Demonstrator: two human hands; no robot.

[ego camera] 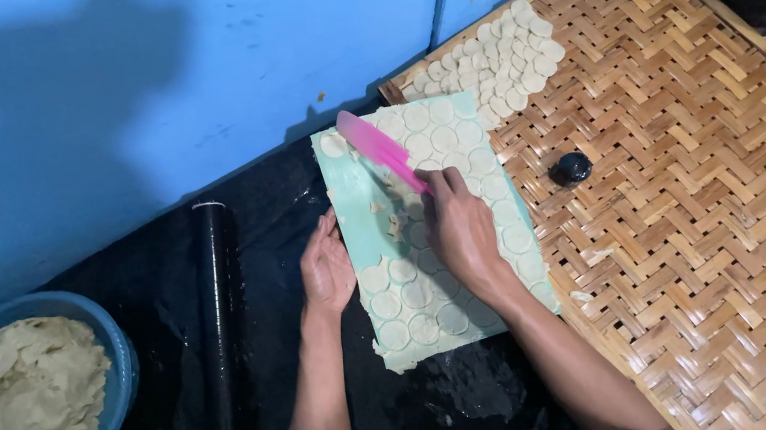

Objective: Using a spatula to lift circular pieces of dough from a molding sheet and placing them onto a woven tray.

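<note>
A pale green board [349, 212] lies on a black sheet and carries several round dough discs [445, 140]. My right hand [462, 228] is shut on a pink flat scraper [378, 148], whose blade rests on the board's upper left part. My left hand [326, 267] presses flat on the board's left edge, fingers apart, holding nothing. Small dough scraps [394, 226] lie between the two hands.
A woven bamboo tray [704, 197] to the right holds a cluster of cut discs [507, 65] at its far corner and a small black round thing [570, 168]. A black rolling pin [217, 321] lies left of the board. A blue bowl [121, 360] of dough sits at the lower left. A blue wall stands behind.
</note>
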